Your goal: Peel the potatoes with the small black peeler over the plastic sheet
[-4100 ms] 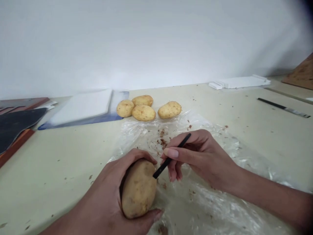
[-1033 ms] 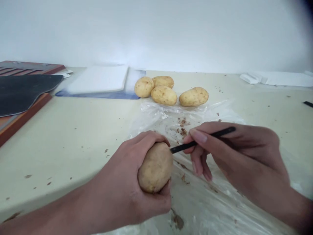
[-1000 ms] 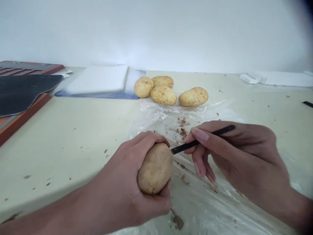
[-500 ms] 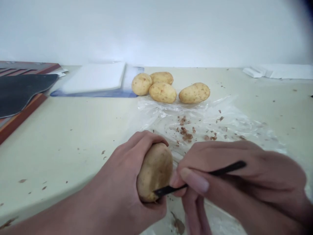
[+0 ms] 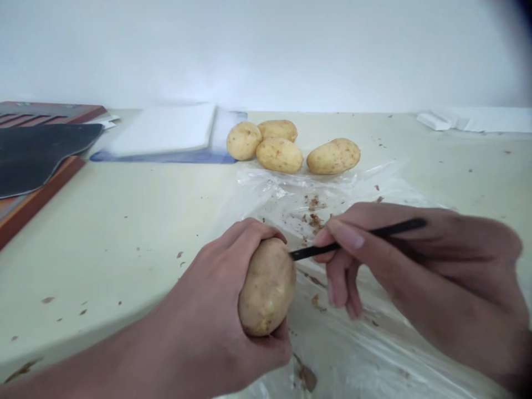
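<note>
My left hand is wrapped round a pale brown potato, fingers over its top and thumb beneath. The potato stands on end, with a yellowish patch near its lower end. My right hand pinches a slim black stick-like tool between thumb and fingers. The tool's tip meets the potato's upper right edge, and its other end lies across the hand. Below both hands spreads a clear plastic sheet or bag with brown peel scraps on it.
Several potatoes lie at the back of the pale table. To their left is a white pad on a blue-edged folder. A black mat covers a red-brown frame at far left. White paper lies back right.
My right hand has moved up, taking the black tool's tip from the potato's lower end to its upper right edge. My left hand keeps its hold, shifted slightly right.
</note>
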Tool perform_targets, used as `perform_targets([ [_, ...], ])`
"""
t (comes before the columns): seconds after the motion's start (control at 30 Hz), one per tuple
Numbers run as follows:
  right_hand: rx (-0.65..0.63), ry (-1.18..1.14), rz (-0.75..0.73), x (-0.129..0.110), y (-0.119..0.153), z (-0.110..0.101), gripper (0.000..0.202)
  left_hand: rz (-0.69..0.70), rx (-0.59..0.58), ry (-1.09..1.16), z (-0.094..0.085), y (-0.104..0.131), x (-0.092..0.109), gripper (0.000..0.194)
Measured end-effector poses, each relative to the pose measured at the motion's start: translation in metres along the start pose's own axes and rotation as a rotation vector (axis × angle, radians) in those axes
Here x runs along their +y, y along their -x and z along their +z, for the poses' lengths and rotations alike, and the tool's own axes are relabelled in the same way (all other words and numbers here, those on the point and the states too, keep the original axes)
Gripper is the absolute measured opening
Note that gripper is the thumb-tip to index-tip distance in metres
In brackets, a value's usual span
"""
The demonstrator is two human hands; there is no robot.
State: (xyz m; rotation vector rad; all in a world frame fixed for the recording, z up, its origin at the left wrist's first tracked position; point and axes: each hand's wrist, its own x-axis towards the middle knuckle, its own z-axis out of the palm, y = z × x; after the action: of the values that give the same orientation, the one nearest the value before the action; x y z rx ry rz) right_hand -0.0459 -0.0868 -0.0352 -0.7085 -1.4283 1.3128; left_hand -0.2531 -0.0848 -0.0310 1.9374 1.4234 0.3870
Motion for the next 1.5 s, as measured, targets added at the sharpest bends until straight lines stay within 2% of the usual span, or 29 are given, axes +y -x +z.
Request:
perform_targets([
  [0.07,-0.034,0.022,0.016,-0.003,0.0,0.001,0.019,0.018,0.007,0.002,0.0,0.0,0.0,0.053],
  [0.17,-0.175,0.09,0.031,-0.005,-0.001,0.004,0.03,0.036,0.004,0.049,0.001,0.0,-0.002,0.055],
  [0.33,0.031,0.004,-0.008,0.003,0.002,0.002,0.018,0.012,0.0,-0.011,0.001,0.003,-0.002,0.05],
  [0.43,-0.129,0.018,0.0,0.006,0.005,0.0,0.019,0.037,0.022,0.031,0.001,0.004,-0.003,0.053],
  [0.47,-0.146,0.01,0.016,0.006,0.005,0.0,0.019,0.043,0.028,0.044,0.002,0.004,-0.004,0.052],
  [0.6,0.003,-0.01,-0.013,0.001,-0.001,-0.001,0.018,0.027,0.021,0.004,0.003,0.002,-0.005,0.052],
  [0.63,-0.01,0.007,-0.013,-0.002,-0.003,-0.001,0.019,0.024,0.016,0.009,0.003,0.002,-0.005,0.053],
  [0.77,-0.224,0.135,0.029,-0.005,-0.008,-0.002,0.027,0.053,0.038,0.063,0.004,0.003,-0.005,0.052],
  [0.9,0.033,0.021,-0.026,0.001,-0.005,-0.008,0.016,0.058,0.051,0.007,0.004,0.002,-0.006,0.051],
  [1.0,-0.169,0.066,0.081,0.001,0.0,-0.007,0.021,0.073,0.049,0.058,0.005,0.001,-0.007,0.053],
  [1.03,-0.182,0.059,0.068,0.001,0.001,-0.005,0.025,0.073,0.053,0.066,0.005,0.001,-0.007,0.053],
  [1.07,-0.161,0.058,0.06,0.001,0.002,-0.004,0.026,0.074,0.06,0.059,0.005,0.001,-0.007,0.052],
  [1.17,0.021,0.022,0.031,0.001,0.002,-0.001,0.022,0.078,0.067,-0.005,0.005,0.001,-0.007,0.05],
  [1.27,-0.025,0.004,0.055,0.003,0.001,0.0,0.018,0.101,0.059,0.002,0.005,0.002,-0.006,0.052],
  [1.33,-0.044,0.039,0.083,0.003,0.0,0.0,0.025,0.102,0.06,0.007,0.005,0.003,-0.006,0.05],
  [1.37,-0.018,0.028,0.029,0.003,0.0,-0.001,0.024,0.1,0.062,-0.002,0.005,0.003,-0.006,0.049],
  [1.43,0.024,0.025,0.026,0.001,-0.002,-0.001,0.025,0.109,0.07,-0.014,0.005,0.003,-0.006,0.047],
  [1.5,-0.082,0.042,0.072,-0.001,-0.004,-0.001,0.028,0.119,0.073,0.014,0.005,0.002,-0.006,0.049],
])
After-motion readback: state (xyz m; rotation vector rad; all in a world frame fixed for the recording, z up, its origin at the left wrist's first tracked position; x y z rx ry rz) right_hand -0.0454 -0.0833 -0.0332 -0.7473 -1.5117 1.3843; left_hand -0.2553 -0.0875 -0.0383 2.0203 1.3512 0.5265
